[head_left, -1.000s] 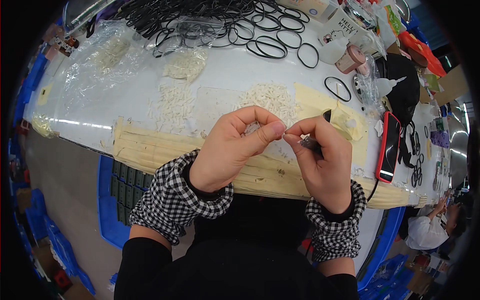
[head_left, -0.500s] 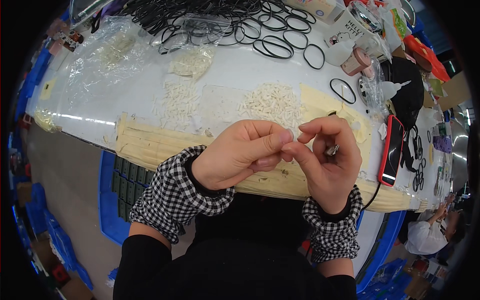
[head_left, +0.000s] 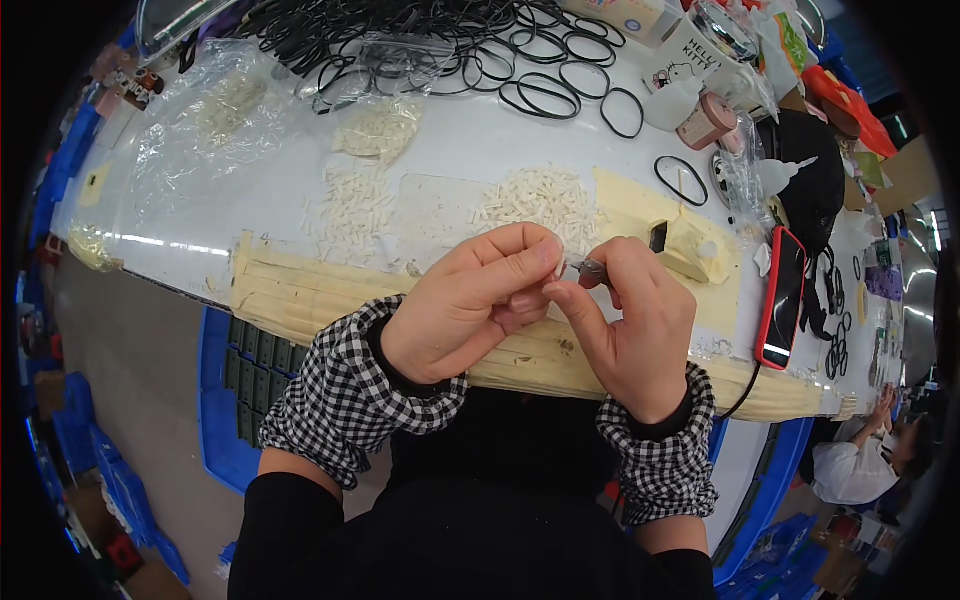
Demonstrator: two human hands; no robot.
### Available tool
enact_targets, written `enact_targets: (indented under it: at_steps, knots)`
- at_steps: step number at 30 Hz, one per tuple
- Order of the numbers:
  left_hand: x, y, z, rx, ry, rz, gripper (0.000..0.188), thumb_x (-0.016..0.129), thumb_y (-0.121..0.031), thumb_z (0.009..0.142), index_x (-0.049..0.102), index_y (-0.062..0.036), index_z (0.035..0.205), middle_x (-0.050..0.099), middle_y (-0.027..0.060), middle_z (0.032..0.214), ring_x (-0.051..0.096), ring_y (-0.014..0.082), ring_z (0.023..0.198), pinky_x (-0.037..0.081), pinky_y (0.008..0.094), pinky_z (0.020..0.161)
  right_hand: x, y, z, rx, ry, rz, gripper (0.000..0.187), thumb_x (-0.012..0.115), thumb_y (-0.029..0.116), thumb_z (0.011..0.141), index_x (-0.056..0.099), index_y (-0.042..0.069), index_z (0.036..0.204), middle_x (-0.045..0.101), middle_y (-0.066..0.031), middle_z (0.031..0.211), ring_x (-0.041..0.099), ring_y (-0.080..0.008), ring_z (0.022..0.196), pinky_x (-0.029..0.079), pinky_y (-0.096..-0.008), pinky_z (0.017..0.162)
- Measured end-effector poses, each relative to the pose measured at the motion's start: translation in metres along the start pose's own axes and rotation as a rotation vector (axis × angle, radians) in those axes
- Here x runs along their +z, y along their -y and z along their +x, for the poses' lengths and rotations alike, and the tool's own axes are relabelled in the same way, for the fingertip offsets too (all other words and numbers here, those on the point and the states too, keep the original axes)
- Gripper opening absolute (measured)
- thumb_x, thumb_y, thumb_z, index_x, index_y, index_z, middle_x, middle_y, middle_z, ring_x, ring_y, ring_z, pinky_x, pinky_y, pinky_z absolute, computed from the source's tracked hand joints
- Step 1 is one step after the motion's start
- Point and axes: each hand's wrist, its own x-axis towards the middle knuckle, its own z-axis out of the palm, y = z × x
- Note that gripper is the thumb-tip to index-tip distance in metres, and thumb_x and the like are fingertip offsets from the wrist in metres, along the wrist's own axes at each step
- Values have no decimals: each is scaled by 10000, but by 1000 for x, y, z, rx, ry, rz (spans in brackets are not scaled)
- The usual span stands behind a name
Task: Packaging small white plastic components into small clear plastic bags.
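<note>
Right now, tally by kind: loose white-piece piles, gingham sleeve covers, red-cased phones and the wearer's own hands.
Loose white-piece piles: 2
Gingham sleeve covers: 2
Red-cased phone: 1
Wearer's hands: 2
Total: 7

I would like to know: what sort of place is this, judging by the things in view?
It is probably an assembly workshop: small white pieces lie in piles on the worktable, black bands are heaped behind, and a blue tray below holds dark parts in rows.
</note>
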Motion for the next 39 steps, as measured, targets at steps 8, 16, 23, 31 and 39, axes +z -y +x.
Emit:
enact_targets:
  at_steps: [8, 16, 23, 31, 39]
  knots:
    - [-5, 3, 1, 24, 32, -54, 155, 505, -210, 985, 548, -62, 967, 479, -54, 754, 362, 32, 631, 303, 173, 565, 4, -1, 0, 3, 2, -79, 360, 701, 384, 795, 521, 75, 747, 510, -40, 642, 525, -209, 527, 407, -310, 458]
    - [-6, 4, 0, 29, 16, -39, 158, 510, -206, 983, 551, -54, 973, 485, -52, 760, 358, 32, 634, 302, 172, 566, 4, -1, 0, 1, 9, -108, 339, 690, 375, 810, 524, 89, 734, 473, -36, 614, 505, -204, 508, 388, -315, 440]
    - [-5, 3, 1, 37, 20, -31, 167, 507, -207, 979, 551, -48, 949, 482, -43, 749, 374, 42, 643, 311, 181, 576, -3, 0, 1, -2, 37, -83, 326, 694, 343, 817, 528, 79, 721, 484, -39, 612, 509, -208, 509, 388, -314, 439]
    - [-5, -3, 0, 207, -123, -270, 164, 432, -203, 922, 471, -59, 853, 492, 65, 845, 407, 121, 657, 338, 239, 590, 9, -14, 0, 107, 12, 50, 163, 700, 176, 809, 584, 64, 835, 550, -59, 733, 573, -234, 591, 443, -318, 523]
    - [-10, -3, -1, 316, -197, -322, 155, 424, -197, 940, 464, -63, 875, 473, 63, 855, 402, 119, 666, 345, 240, 597, 17, -10, 2, 44, 161, 3, 130, 676, 143, 804, 592, 68, 869, 534, -56, 783, 575, -250, 627, 450, -345, 535]
